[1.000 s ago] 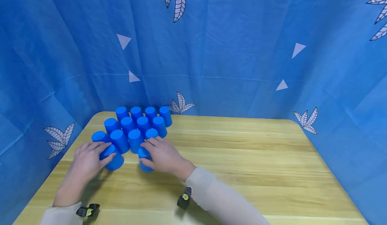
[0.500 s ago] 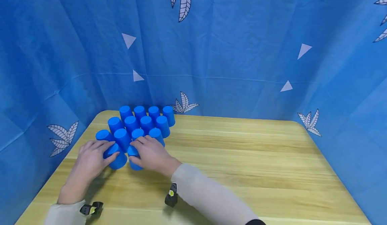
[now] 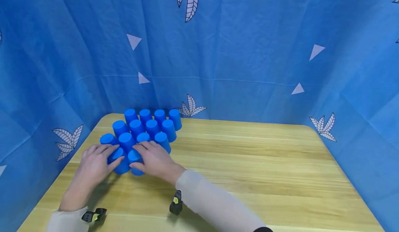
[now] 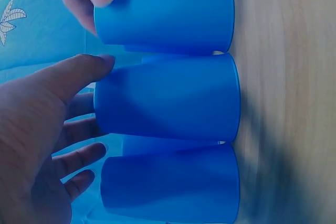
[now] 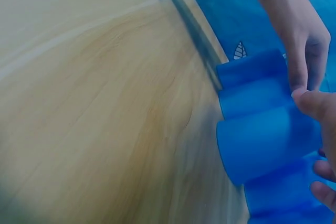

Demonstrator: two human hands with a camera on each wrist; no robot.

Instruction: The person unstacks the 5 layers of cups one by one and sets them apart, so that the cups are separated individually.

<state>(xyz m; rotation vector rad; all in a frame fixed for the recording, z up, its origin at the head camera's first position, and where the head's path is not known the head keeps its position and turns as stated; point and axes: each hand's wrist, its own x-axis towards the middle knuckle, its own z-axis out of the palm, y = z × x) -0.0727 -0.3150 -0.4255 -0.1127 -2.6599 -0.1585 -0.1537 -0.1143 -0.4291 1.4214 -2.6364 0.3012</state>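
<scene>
Blue cups stand upside down in rows at the table's left side. My left hand (image 3: 93, 164) holds a front-row cup (image 3: 122, 166) by its top, thumb on the near side and fingers behind. Right beside it, my right hand (image 3: 156, 160) grips another front cup (image 3: 134, 155) between thumb and fingers. In the left wrist view, the left-held cup (image 4: 168, 98) stands close to the right-held cup (image 4: 168, 11), and a further cup (image 4: 170, 184) is on the other side. The right wrist view shows the right-held cup (image 5: 268, 140) on the table; its top is partly covered by fingers.
Behind the hands, several more cups (image 3: 136, 126) stand in rows reaching the table's back edge. The wooden table (image 3: 249, 169) extends far to the right. A blue patterned curtain (image 3: 243, 51) encloses the back and sides.
My right hand has slid its cup leftward, up beside the cup in my left hand, closing the gap between them. The left hand keeps its hold. The head view has shifted slightly.
</scene>
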